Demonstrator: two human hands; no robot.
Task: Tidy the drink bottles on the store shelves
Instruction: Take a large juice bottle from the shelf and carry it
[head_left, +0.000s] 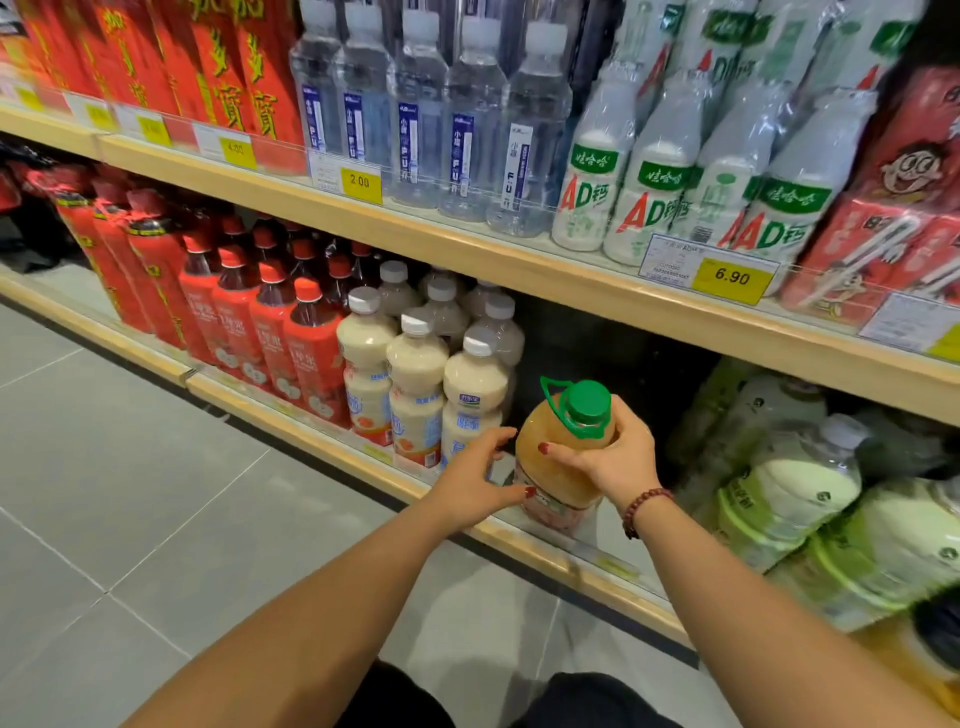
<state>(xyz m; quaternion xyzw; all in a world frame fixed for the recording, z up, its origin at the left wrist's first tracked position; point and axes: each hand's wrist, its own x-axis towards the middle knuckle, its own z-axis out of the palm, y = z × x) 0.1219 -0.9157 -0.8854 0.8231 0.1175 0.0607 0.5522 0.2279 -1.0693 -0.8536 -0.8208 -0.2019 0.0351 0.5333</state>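
Drink bottles fill two shelves, and the tidying is judged to be part-way through, with one bottle in hand and an empty slot beside it. On the lower shelf (332, 447), from the left, red-labelled bottles (270, 332) with red caps are stood in close rows, and next to them cream-coloured bottles (415, 384) with white caps are lined up at the front edge; their labels cannot be read. The left hand (475, 480) is held just beside these, its fingers (498, 434) spread wide and gripping nothing. Immediately to the right, an orange juice bottle (558, 452) with a green cap and green carry loop is grasped at the shoulder by the right hand (618, 457), the fingers wrapped round it, its base at the front lip of the lower shelf before a dark gap. Filling that gap appears to be what is left; whether the base rests on the shelf cannot be told. Further right, large green-banded bottles (789, 488) are seen leaning untidily and probably need straightening. On the upper shelf (467, 244), red cartons (244, 78) are priced 4.00, water bottles (467, 130) marked "FU" are tagged 2.00, and white bottles (654, 192) lettered "AD" carry a 6.90 tag (731, 276).
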